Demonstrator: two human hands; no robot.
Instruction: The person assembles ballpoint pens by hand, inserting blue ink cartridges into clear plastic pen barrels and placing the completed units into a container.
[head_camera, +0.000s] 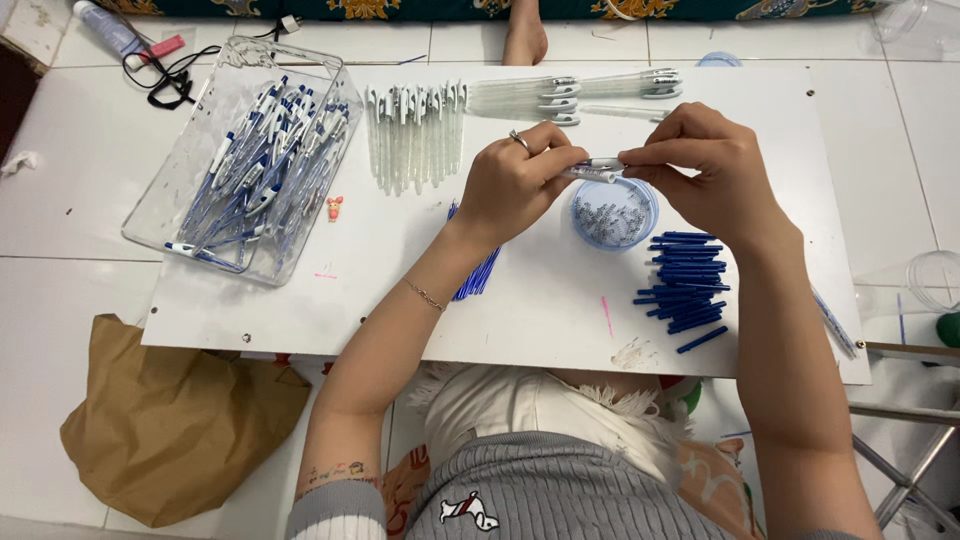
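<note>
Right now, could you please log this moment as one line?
left hand: pinching pen part | right hand: pinching same | below: blue cup

Clear pen barrel, level, above bowl

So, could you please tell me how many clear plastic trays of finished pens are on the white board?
1: the clear tray sits at the board's left end, left of the left hand; none seems hidden.

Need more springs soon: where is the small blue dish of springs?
In the head view, the blue dish sits right of centre on the white board, just below both hands, beside the blue refills.
</note>
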